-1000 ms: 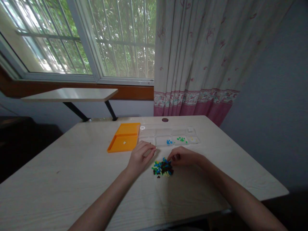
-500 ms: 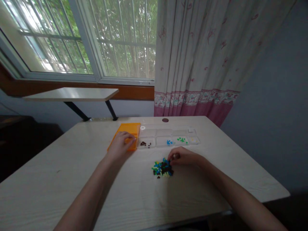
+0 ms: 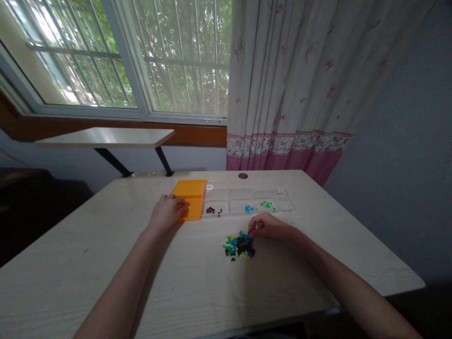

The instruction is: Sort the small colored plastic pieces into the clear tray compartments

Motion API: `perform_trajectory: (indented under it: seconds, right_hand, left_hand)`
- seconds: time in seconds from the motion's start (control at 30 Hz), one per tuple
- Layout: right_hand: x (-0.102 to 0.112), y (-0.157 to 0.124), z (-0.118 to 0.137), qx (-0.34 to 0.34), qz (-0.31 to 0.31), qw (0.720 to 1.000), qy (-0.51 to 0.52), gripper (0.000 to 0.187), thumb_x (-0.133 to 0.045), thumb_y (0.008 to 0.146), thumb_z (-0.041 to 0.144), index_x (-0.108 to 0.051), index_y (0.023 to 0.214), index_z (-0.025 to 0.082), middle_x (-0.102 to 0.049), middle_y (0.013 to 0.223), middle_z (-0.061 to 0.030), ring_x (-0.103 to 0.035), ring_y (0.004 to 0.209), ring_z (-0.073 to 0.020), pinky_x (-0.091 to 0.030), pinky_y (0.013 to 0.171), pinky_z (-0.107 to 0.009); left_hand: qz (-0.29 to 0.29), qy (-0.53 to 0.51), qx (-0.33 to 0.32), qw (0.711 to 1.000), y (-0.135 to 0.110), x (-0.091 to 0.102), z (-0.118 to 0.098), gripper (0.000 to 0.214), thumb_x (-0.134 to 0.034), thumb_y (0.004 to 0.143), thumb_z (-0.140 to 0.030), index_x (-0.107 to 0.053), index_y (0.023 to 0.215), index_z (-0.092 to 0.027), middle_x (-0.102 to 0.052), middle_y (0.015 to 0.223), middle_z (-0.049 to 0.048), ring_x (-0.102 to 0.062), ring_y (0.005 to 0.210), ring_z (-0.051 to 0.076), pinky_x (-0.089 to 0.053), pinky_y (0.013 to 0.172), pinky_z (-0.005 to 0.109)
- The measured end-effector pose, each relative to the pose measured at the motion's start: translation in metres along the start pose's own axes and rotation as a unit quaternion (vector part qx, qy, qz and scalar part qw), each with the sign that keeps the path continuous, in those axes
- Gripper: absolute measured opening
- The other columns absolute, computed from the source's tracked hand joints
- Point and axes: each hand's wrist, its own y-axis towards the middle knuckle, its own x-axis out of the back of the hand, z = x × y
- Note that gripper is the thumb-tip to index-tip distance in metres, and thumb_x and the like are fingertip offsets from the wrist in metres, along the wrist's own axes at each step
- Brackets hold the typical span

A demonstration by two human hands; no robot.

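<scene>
My left hand (image 3: 165, 212) rests on the near left part of the orange lid (image 3: 190, 193), fingers curled over it; whether it grips anything is unclear. My right hand (image 3: 266, 227) is pinched at the far right edge of a small pile of mixed coloured beads (image 3: 238, 246) on the table. What the pinch holds is too small to make out. Beyond the pile lies a clear compartment box (image 3: 247, 200) with dark, blue, green and pale beads in separate cells.
The pale wooden table (image 3: 106, 263) has a small round hole (image 3: 242, 176) at its far edge. Behind it are a window, a wall shelf (image 3: 102, 137) and a floral curtain (image 3: 293, 94). The table's right edge drops off near my right forearm.
My left hand left the bead pile and moved left and away onto the orange lid, uncovering the cell with dark beads. My right hand stayed at the pile's edge, shifting slightly away.
</scene>
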Motion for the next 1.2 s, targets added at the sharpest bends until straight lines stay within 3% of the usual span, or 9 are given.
perform_trajectory:
  seconds: [0.1,0.17,0.23,0.33,0.43,0.67,1.0,1.2]
  right_hand:
    - [-0.003,0.002,-0.004,0.039,-0.075,0.995,-0.046,0.018,-0.069,0.069,0.033,-0.065,0.074,0.016,-0.058,0.060,0.0033,-0.044,0.049,-0.0064,-0.032,0.045,-0.016]
    - [-0.007,0.004,-0.006,0.109,-0.137,0.980,-0.093,0.023,-0.070,0.068,0.038,-0.065,0.074,0.016,-0.060,0.063,0.0014,-0.049,0.053,-0.0079,-0.036,0.050,-0.017]
    - [-0.011,0.005,-0.006,0.189,-0.184,0.954,-0.142,0.025,-0.067,0.072,0.040,-0.064,0.075,0.016,-0.062,0.067,-0.0008,-0.054,0.060,-0.0095,-0.039,0.056,-0.019]
    - [-0.019,0.005,-0.001,0.258,-0.228,0.913,-0.218,0.026,-0.060,0.078,0.043,-0.064,0.076,0.017,-0.065,0.068,-0.0016,-0.058,0.064,-0.0108,-0.039,0.060,-0.020]
    - [-0.024,0.004,0.006,0.280,-0.243,0.888,-0.274,0.027,-0.054,0.083,0.043,-0.064,0.075,0.019,-0.066,0.067,-0.0011,-0.058,0.062,-0.0109,-0.037,0.058,-0.021]
    - [-0.028,0.003,0.008,0.264,-0.253,0.883,-0.294,0.018,-0.056,0.083,0.038,-0.064,0.086,0.022,-0.068,0.077,0.0000,-0.061,0.070,-0.0118,-0.039,0.062,-0.022]
    - [-0.031,0.003,0.012,0.261,-0.256,0.899,-0.240,0.015,-0.057,0.082,0.030,-0.066,0.087,0.020,-0.068,0.076,-0.0023,-0.061,0.067,-0.0113,-0.043,0.061,-0.020]
    - [-0.031,0.005,0.008,0.259,-0.285,0.902,-0.197,0.014,-0.057,0.082,0.030,-0.066,0.085,0.019,-0.067,0.073,-0.0025,-0.059,0.066,-0.0112,-0.043,0.061,-0.020]
  left_hand:
    - [-0.004,0.053,0.008,0.999,0.000,-0.001,-0.021,0.016,-0.056,0.075,-0.028,-0.066,0.073,-0.016,-0.063,0.075,0.0069,-0.053,0.075,0.021,-0.040,0.069,0.031]
    - [0.022,0.026,0.008,0.999,-0.004,-0.011,-0.046,0.020,-0.052,0.078,-0.031,-0.066,0.080,-0.017,-0.065,0.078,0.0056,-0.055,0.072,0.019,-0.043,0.066,0.029]
    - [0.103,-0.089,0.039,0.990,-0.013,-0.028,-0.075,0.024,-0.050,0.080,-0.032,-0.066,0.083,-0.016,-0.066,0.080,0.0052,-0.057,0.072,0.016,-0.044,0.064,0.026]
    - [0.217,-0.176,0.017,0.960,-0.030,-0.055,-0.113,0.026,-0.052,0.079,-0.035,-0.068,0.079,-0.014,-0.065,0.073,0.0047,-0.056,0.066,0.014,-0.042,0.058,0.023]
    - [0.249,-0.233,-0.003,0.940,-0.043,-0.071,-0.133,0.024,-0.053,0.078,-0.032,-0.068,0.078,-0.013,-0.065,0.074,0.0051,-0.056,0.067,0.014,-0.041,0.058,0.022]
    - [0.191,-0.238,-0.010,0.952,-0.047,-0.077,-0.128,0.021,-0.053,0.080,-0.029,-0.066,0.073,-0.014,-0.062,0.069,0.0028,-0.055,0.066,0.013,-0.039,0.059,0.021]
    - [0.176,-0.178,-0.070,0.966,-0.044,-0.069,-0.131,0.020,-0.052,0.082,-0.027,-0.066,0.071,-0.016,-0.063,0.070,0.0027,-0.056,0.071,0.014,-0.041,0.066,0.024]
    - [0.120,-0.154,-0.107,0.975,-0.044,-0.068,-0.128,0.013,-0.057,0.080,-0.028,-0.066,0.084,-0.018,-0.063,0.078,0.0038,-0.056,0.076,0.015,-0.043,0.069,0.027]
